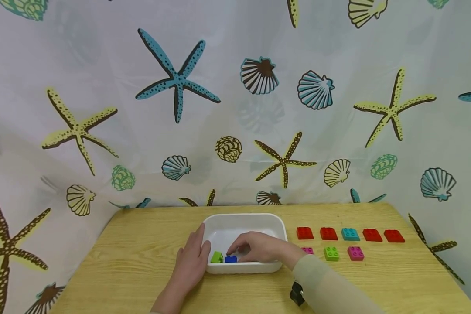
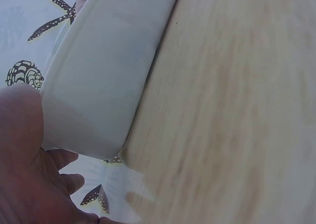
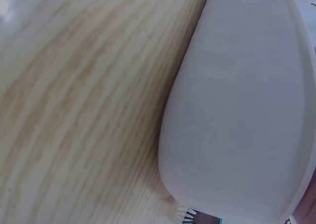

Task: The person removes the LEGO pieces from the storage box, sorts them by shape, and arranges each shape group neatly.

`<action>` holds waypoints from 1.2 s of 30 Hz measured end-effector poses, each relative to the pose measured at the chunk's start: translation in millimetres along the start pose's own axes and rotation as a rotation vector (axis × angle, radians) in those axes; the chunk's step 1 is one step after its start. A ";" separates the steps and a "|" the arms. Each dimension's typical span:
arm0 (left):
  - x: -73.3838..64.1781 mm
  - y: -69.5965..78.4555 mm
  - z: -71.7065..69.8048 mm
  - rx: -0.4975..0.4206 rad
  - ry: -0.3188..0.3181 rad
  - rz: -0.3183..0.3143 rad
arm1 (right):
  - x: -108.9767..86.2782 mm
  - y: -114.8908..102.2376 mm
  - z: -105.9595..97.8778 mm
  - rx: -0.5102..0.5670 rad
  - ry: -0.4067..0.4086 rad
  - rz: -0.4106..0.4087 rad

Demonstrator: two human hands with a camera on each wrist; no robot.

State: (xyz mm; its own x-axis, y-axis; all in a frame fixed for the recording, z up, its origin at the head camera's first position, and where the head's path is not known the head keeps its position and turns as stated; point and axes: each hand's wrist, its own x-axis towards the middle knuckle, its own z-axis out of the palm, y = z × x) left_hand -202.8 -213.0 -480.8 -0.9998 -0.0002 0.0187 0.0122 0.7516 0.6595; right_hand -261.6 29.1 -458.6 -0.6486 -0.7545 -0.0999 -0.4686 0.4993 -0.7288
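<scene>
A white plastic tray point(image 1: 244, 267) stands on the table; its side wall point(image 2: 98, 76) fills much of the left wrist view. My left hand point(image 1: 190, 261) rests against the tray's left end, fingers extended along it and thumb at the rim. Inside the tray, my right hand point(image 1: 259, 247) reaches down with bent fingers and pinches a blue toy brick point(image 1: 230, 259) between index finger and thumb. Just left of that brick lies a lime green toy brick point(image 1: 216, 257). The tray wall point(image 3: 237, 105) hides the right fingers in the right wrist view.
Right of the tray, a back row holds red bricks point(image 1: 328, 233) and a light blue brick point(image 1: 350, 234). In front sit a green brick point(image 1: 331, 254) and pink bricks point(image 1: 355, 253), one partly behind the right wrist. A patterned curtain point(image 1: 227, 109) hangs behind the wooden table point(image 1: 141, 248).
</scene>
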 end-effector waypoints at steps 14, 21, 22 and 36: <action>2.1 -2.0 3.1 -0.009 -0.002 -0.010 | -0.8 2.5 -1.2 0.000 -0.013 -0.012; 2.5 -0.5 2.1 -0.005 -0.008 -0.011 | -2.9 -2.0 -1.1 0.008 0.050 0.067; 2.4 -0.6 1.9 -0.006 -0.010 -0.013 | -2.4 -1.7 -0.7 0.009 0.064 0.078; 1.6 -3.0 1.4 -0.015 -0.013 -0.023 | 2.2 2.9 -0.4 0.002 0.227 0.129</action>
State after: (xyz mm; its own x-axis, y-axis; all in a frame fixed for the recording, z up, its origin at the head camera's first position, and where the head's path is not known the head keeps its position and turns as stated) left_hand -204.4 -214.4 -483.7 -0.9999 -0.0090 -0.0059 -0.0107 0.7417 0.6707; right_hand -264.6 29.0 -460.7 -0.8207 -0.5702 -0.0377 -0.3727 0.5841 -0.7210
